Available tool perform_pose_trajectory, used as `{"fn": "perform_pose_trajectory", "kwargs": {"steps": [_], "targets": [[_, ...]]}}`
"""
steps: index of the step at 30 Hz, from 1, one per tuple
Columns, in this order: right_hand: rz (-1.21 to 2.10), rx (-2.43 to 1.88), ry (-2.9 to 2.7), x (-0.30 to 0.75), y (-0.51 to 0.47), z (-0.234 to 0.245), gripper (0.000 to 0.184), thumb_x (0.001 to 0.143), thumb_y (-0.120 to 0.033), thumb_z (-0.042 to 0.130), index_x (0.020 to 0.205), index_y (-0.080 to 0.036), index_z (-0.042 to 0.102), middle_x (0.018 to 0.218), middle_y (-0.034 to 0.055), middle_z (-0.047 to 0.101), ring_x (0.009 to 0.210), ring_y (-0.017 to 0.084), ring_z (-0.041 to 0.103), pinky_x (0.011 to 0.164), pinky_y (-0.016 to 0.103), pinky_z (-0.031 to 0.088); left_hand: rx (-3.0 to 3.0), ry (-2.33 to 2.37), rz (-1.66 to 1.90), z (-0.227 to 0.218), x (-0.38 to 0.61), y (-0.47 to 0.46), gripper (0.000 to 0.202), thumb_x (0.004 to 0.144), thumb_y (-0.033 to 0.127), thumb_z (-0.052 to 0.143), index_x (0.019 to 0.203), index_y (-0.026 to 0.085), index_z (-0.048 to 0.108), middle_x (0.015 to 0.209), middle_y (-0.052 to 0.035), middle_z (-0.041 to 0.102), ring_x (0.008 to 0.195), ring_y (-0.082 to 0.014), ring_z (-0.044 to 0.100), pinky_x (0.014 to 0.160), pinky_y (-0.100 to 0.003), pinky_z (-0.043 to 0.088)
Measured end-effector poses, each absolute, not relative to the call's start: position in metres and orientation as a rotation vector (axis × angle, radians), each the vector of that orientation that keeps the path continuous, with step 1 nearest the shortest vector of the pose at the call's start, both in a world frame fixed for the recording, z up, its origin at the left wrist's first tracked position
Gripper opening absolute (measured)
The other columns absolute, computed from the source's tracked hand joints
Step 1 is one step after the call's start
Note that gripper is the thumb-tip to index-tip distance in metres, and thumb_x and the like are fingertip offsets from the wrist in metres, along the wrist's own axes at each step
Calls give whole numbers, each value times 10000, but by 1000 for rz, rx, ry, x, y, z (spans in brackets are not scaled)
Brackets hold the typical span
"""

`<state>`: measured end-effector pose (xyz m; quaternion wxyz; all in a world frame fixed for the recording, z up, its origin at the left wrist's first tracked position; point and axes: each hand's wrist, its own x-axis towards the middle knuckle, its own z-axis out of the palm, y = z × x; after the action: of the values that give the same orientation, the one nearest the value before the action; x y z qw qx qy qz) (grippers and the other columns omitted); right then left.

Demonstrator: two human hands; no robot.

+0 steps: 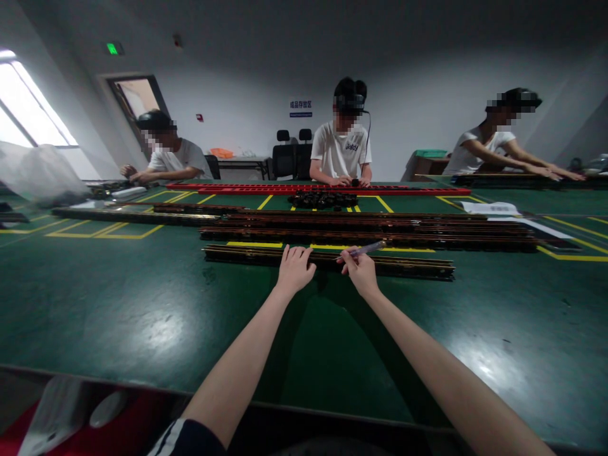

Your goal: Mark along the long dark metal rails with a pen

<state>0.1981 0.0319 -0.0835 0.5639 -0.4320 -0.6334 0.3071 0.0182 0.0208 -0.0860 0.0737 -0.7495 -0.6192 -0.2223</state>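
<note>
A long dark rail-like strip [408,264] with thin gold-coloured edges lies crosswise on the green table in front of me. My left hand [296,271] is on it near its middle, fingers bent over the top and thumb at the near side, gripping it. Just to the right, my right hand [361,273] is closed around a slim pen-like tool [368,249] with a translucent purplish body. Its thin tip points left, close above the strip; whether it touches cannot be made out. Right behind lie several similar dark strips [370,235], side by side.
A pile of small black parts [323,199] lies before long red rails [213,189]. Across the green table [118,304] are a person in the middle [339,152], one at left [178,158] and one at right [479,152]. White papers [491,209] lie right.
</note>
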Motion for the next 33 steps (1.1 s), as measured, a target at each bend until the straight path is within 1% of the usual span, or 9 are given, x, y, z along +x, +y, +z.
{"fn": "perform_pose_trajectory", "kwargs": {"steps": [3, 5, 16, 22, 29, 33], "targets": [[728, -1000, -1480, 198, 32, -83, 599, 715, -779, 529, 764, -184, 578, 688, 84, 684, 440, 146, 560, 448, 281, 465, -2229, -1841, -666, -87, 19, 21, 414, 923, 359, 467, 1270, 158, 567, 1231, -100, 629, 1222, -242, 523, 1190, -485, 213], [729, -994, -1480, 198, 32, -83, 605, 708, -781, 535, 758, -180, 577, 680, 86, 682, 433, 146, 558, 443, 284, 465, -2215, -1824, -668, -87, 19, 21, 408, 924, 378, 484, 1259, 162, 572, 1221, -104, 633, 1214, -248, 529, 1183, -485, 228], [714, -1008, -1483, 197, 31, -82, 592, 726, -774, 517, 757, -186, 577, 679, 82, 684, 438, 144, 562, 461, 285, 476, -2196, -1815, -659, -91, 19, 22, 362, 949, 346, 478, 1250, 165, 567, 1208, -103, 634, 1206, -246, 538, 1172, -477, 255], [716, -1019, -1483, 197, 30, -82, 589, 725, -775, 516, 770, -191, 577, 684, 78, 686, 446, 149, 571, 471, 288, 480, -2179, -1792, -664, -92, 20, 22, 348, 946, 333, 479, 1238, 169, 570, 1191, -102, 640, 1188, -249, 550, 1161, -492, 277], [718, -1005, -1485, 198, 31, -83, 582, 726, -764, 532, 773, -186, 580, 682, 77, 690, 447, 148, 573, 473, 286, 485, -2178, -1792, -660, -91, 21, 22, 356, 945, 335, 482, 1236, 151, 573, 1191, -109, 641, 1188, -252, 550, 1165, -495, 267], [716, -1019, -1478, 197, 33, -84, 592, 717, -770, 532, 770, -182, 582, 684, 86, 697, 430, 147, 566, 471, 292, 487, -2151, -1784, -674, -91, 21, 21, 340, 936, 325, 485, 1221, 165, 583, 1167, -109, 646, 1182, -258, 553, 1166, -500, 265]]}}
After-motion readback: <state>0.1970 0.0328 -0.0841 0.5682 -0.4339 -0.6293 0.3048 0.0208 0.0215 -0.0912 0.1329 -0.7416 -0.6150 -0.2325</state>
